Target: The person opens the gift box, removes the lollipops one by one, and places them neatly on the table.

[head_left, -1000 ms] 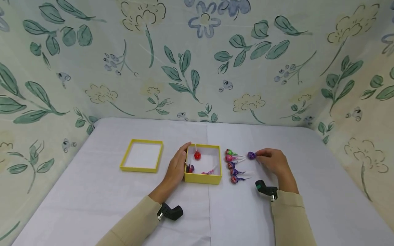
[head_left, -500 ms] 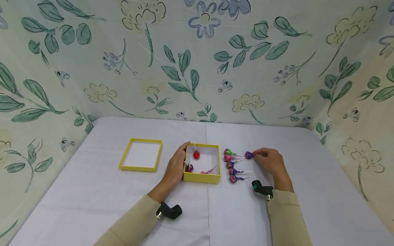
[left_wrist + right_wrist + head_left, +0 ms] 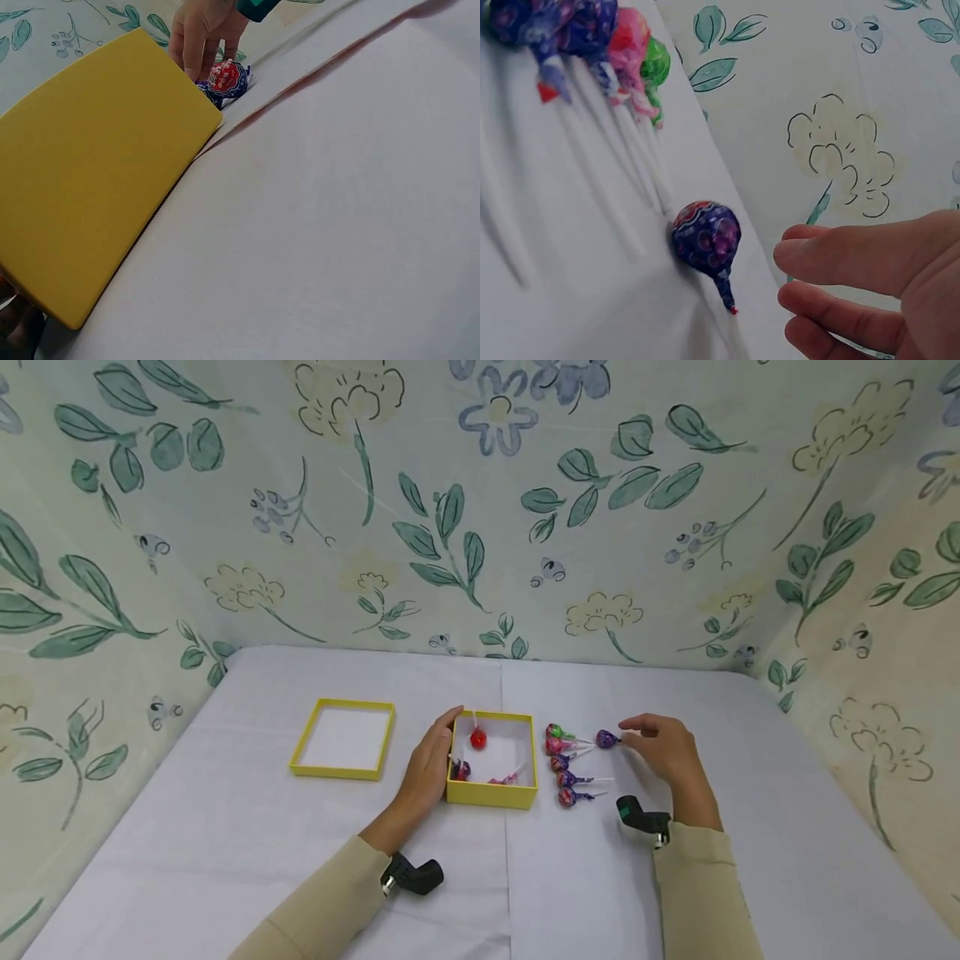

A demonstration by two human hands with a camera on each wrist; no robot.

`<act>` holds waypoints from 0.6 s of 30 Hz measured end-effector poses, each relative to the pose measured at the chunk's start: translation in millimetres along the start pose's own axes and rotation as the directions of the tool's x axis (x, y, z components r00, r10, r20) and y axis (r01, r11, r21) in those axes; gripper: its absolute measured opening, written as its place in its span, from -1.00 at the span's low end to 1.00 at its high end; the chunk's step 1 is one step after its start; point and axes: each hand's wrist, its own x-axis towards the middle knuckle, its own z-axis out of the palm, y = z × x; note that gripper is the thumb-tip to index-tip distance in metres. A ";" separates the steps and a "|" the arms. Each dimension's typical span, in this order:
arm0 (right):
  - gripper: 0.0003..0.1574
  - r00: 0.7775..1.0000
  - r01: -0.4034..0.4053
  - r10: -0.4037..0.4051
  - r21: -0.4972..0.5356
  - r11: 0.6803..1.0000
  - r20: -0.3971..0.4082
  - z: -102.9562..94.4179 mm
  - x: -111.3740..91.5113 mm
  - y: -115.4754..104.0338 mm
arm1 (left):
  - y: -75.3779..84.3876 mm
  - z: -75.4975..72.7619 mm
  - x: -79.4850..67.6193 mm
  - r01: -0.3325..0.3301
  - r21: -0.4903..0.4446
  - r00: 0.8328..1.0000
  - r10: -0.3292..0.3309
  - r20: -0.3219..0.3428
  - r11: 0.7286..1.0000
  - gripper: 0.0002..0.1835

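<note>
My left hand (image 3: 424, 770) rests along the left wall of a yellow box (image 3: 491, 795), its fingers fairly straight. The box holds a red lollipop (image 3: 477, 738), a dark-wrapped one (image 3: 461, 770) and something pink (image 3: 508, 777). A purple-wrapped lollipop (image 3: 606, 739) lies on the cloth right of the box. My right hand (image 3: 667, 753) is just beside it; in the right wrist view its fingers (image 3: 832, 259) are apart from the lollipop's wrapper and hold nothing. Several other lollipops (image 3: 567, 779) lie in a column between box and right hand, sticks pointing right.
A yellow-rimmed box lid (image 3: 337, 772) lies at the left, inner side up. White cloth (image 3: 262, 843) covers the table, with a seam down its middle. A floral curtain (image 3: 480, 510) hangs behind and at both sides.
My right hand has moved the purple lollipop slightly left toward the others, then let go and drawn a little away. The left hand has stayed at the box.
</note>
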 end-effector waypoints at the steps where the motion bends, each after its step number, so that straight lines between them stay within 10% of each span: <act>1: -0.70 1.000 0.015 -0.015 -0.008 1.000 -0.019 4.4 7.3 8.6 | -0.1 -0.1 0.0 -0.002 -0.003 1.000 0.002 0.000 1.000 -0.50; 8: -0.68 0.992 0.099 -0.101 -0.038 0.994 -0.074 17.1 22.2 11.4 | -0.6 -0.3 -1.1 0.003 -0.006 1.000 -0.003 0.003 1.000 -0.50; 18: -0.74 0.977 0.215 -0.213 0.074 0.974 -0.031 -6.9 -45.8 -104.2 | 0.5 -2.2 -1.3 0.006 -0.008 1.000 -0.006 0.007 1.000 -0.50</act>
